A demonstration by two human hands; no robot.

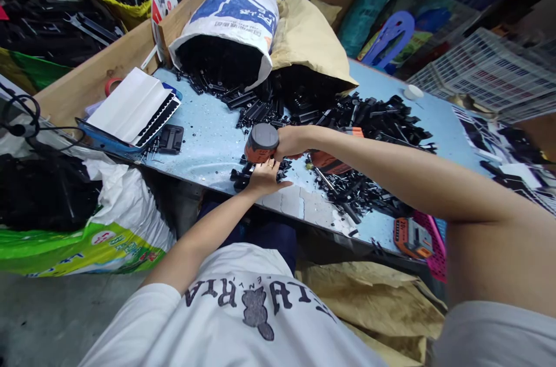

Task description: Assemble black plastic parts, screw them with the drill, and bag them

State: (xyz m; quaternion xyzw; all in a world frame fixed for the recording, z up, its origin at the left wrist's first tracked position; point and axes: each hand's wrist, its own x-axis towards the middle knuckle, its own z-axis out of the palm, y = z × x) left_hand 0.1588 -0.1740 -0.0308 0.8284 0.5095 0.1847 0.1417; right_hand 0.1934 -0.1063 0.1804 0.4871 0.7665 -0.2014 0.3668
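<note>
An orange power driver is clasped in the right hand (above the blue table) while small black parts are pinned under the flattened left hand.

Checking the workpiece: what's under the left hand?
The left hand lies on small black plastic parts on the light blue tabletop, below the orange-and-grey power screwdriver gripped by the right hand. What sits directly beneath the palm is covered.

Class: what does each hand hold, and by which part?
Right hand grips the drill by its handle; left hand presses black parts on the table.
</note>
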